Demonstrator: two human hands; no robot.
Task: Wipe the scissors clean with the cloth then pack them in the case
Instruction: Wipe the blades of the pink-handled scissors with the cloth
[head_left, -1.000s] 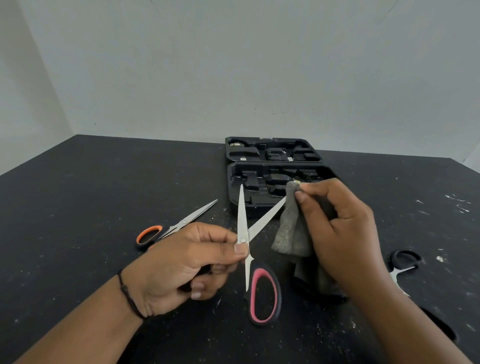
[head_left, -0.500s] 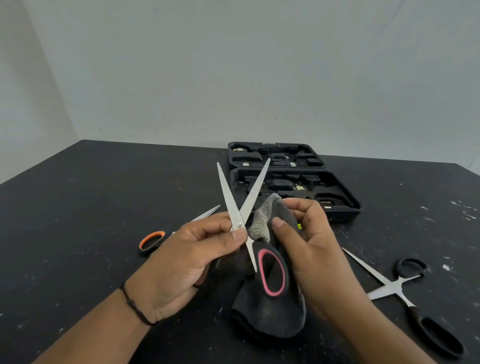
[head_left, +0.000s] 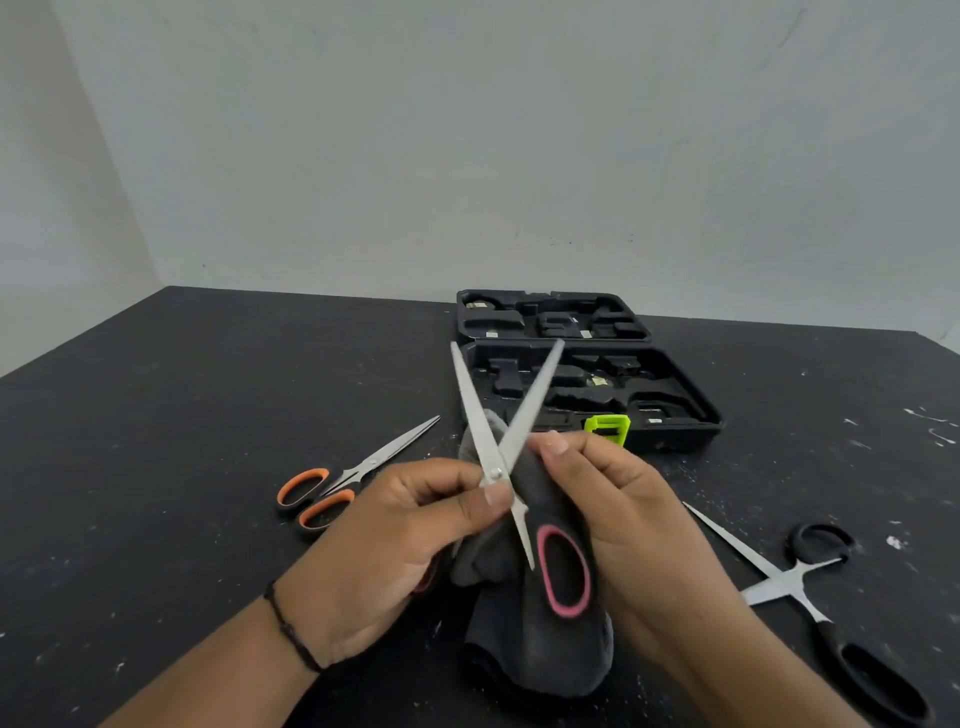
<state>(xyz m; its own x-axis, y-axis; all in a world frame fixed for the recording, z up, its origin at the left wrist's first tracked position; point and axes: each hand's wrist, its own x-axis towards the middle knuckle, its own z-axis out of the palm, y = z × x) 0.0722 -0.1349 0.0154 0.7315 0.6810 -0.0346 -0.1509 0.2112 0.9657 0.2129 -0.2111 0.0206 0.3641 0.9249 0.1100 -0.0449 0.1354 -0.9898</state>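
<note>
While the blades stand spread in an X, the left hand (head_left: 395, 540) pinches the pink-handled scissors (head_left: 506, 452) at the pivot, thumb on the screw, fingers curled behind. Right hand (head_left: 618, 514) grips the dark cloth (head_left: 540, 649), fingers curled round it, forefinger tip up against the right blade near the crossing. Cloth hangs down to the table (head_left: 182, 441), pink loop lying against it. To do this step well, I'd judge: wrap cloth over one blade, draw from pivot out to tip, spine side first, fingers kept off the edge; then the other blade; then work the cloth into the pivot where grime collects. Keep the left pinch firm so the blades don't swing shut on the cloth. Case (head_left: 670, 400) lies open, far centre, green latch (head_left: 607, 427) at its near rim, nothing packed that I can make out. Orange-handled scissors (head_left: 343, 483) lie shut to the left; black-handled scissors (head_left: 800, 582) lie open near right. Hidden: the second pink loop sits behind the left hand, only a sliver showing. Can't tell how clean the blades are. Case recesses are too dark to match to any pair. The black-handled pair's near loop runs almost out of view.
</note>
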